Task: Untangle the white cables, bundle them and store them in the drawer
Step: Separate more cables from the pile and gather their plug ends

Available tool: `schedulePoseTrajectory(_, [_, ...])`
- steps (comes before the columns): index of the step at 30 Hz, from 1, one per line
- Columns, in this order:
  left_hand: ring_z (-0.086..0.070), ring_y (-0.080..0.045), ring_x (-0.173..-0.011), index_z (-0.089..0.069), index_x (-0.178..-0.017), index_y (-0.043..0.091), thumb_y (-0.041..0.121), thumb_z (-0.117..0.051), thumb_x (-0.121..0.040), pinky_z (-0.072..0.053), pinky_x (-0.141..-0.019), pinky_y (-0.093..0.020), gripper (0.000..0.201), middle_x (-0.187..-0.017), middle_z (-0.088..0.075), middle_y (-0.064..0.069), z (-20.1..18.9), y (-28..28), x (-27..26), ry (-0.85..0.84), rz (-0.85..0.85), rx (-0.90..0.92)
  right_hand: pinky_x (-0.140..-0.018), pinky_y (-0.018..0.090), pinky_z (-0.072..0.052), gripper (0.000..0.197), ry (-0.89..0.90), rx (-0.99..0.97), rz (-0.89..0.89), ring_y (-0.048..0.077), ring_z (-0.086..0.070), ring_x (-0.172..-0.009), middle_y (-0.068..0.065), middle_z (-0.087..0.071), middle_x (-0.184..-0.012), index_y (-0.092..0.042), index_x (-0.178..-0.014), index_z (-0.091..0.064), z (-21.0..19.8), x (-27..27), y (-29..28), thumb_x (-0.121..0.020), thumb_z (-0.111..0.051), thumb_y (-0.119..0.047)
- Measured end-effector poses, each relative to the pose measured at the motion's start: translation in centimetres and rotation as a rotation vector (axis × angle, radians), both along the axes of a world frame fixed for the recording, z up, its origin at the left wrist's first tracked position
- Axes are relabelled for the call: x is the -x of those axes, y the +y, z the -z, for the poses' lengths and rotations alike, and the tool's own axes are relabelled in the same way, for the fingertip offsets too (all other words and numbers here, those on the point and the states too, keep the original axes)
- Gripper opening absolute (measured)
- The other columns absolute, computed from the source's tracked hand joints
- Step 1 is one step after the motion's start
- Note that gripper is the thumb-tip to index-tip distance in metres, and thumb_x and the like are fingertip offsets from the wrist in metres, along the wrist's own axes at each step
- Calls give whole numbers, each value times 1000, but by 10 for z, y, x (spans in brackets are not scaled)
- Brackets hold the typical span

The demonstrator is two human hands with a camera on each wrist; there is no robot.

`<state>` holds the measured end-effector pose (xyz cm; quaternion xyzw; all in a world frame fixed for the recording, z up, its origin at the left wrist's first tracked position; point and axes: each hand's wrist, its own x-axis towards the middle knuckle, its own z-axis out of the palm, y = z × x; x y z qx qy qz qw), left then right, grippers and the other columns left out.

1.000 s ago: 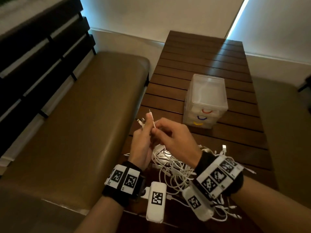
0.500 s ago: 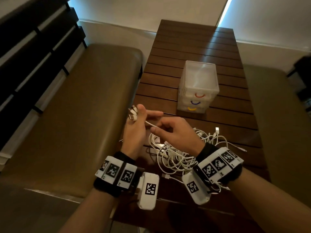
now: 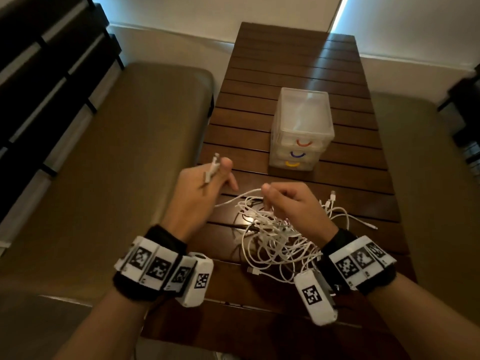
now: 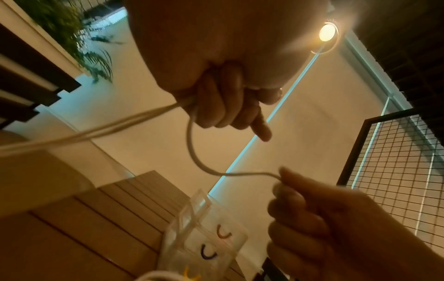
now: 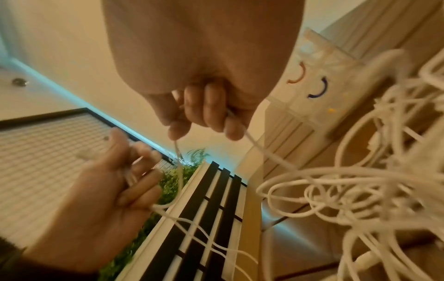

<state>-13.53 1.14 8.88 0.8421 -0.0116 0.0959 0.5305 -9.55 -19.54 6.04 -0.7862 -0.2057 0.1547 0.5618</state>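
Observation:
A tangle of white cables (image 3: 275, 237) lies on the wooden slatted table (image 3: 291, 63) under my right hand (image 3: 280, 203). My left hand (image 3: 207, 185) is raised at the table's left edge and grips several cable plug ends (image 3: 211, 170) that stick up past the thumb. One strand (image 3: 233, 197) runs from it to my right hand, which pinches that cable (image 5: 252, 140) between thumb and curled fingers. In the left wrist view the strand (image 4: 197, 157) curves from my left hand (image 4: 223, 102) to the right hand's fingertips (image 4: 286, 176). The clear three-drawer box (image 3: 301, 131) stands behind, drawers closed.
A tan cushioned bench (image 3: 109, 178) runs along the table's left side with a dark slatted backrest (image 3: 46, 74). Another cushion (image 3: 426, 178) lies to the right. Loose plug ends (image 3: 332, 198) trail toward the right of the pile.
My hands have moved apart: the left drew off to the left with the plug ends, the right lowered toward the pile, and a strand now stretches between them.

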Motion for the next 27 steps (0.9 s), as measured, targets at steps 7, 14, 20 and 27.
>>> schedulePoseTrajectory(7, [-60, -17, -72, -71, -97, 28, 64, -47, -88, -48, -58, -39, 44, -84, -64, -4, 32, -31, -4, -4, 44, -74, -58, 43, -42, 42, -89, 176, -40, 32, -50, -58, 17, -54, -61, -18, -70, -67, 6, 1, -7, -99, -49, -44])
schedulePoseTrajectory(14, [-42, -5, -50, -48, -58, 22, 62, -42, -90, -33, -52, -31, 52, -53, -47, 10, 51, -41, 7, 188, 286, -171, -52, 24, -36, 41, 60, 29, -40, 8, -42, -51, -4, -45, -57, -6, -68, -59, 28, 11, -16, -97, -57, -36])
schedulePoseTrajectory(20, [-33, -1, -44, -46, -49, 26, 42, -55, -89, -31, -46, -16, 43, -49, -38, 13, 19, -25, -1, 231, -48, 460, -55, 33, -36, 47, 12, 187, -136, 10, -40, -52, 4, -41, -59, -10, -64, -49, 54, 18, -19, -97, -52, -44])
schedulePoseTrajectory(27, [-36, -3, -43, -49, -56, 24, 40, -48, -99, -26, -42, -18, 46, -53, -45, 10, 3, 12, -20, 144, -328, 492, -56, 34, -32, 45, -30, 286, -27, 10, -37, -52, -1, -40, -58, -19, -62, -43, 73, -8, -22, -102, -44, -38])
